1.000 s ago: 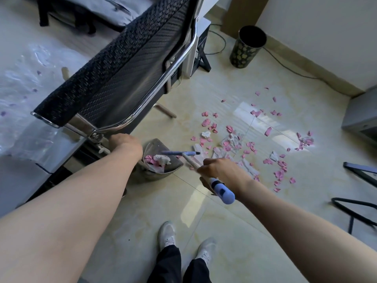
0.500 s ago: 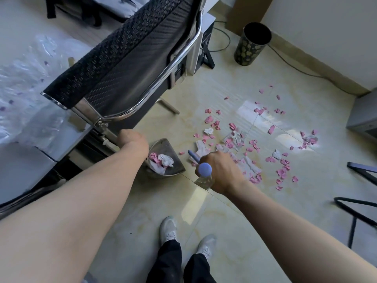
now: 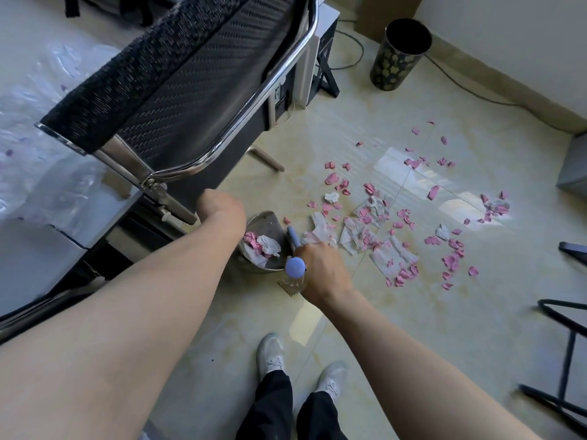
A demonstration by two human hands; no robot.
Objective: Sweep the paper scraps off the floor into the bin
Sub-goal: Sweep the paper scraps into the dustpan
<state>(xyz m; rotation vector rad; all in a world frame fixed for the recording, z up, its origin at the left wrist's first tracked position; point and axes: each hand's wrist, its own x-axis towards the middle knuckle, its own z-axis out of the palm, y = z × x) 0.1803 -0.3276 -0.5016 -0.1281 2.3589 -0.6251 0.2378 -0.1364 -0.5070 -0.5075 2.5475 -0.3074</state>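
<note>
Pale glossy floor tiles beside a black mesh chair carried a wide scatter of pink and white paper scraps, the band running from the hands out toward 2 o'clock. The person's right hand was closed firmly round a broom handle, whose round blue end pointed almost straight up at the camera, so its length was foreshortened and the working end could not be made out. At 10 o'clock from that hand, just beside it, lay a metal dustpan with a small heap of scraps already inside. The left hand was curled in a fist at the pan's rear edge, apparently round its handle, though the grip itself was hidden. Nearly all the loose paper lay between 1 and 3 o'clock of the right hand, on the side away from the pan, making that the nearer hand; the likely stroke was a pull from 3 o'clock toward 9, into the pan. The dark patterned bin stood upright by the wall at 1 o'clock, well apart from both hands and beyond the scraps, so emptying the pan would probably mean carrying it across the litter.
</note>
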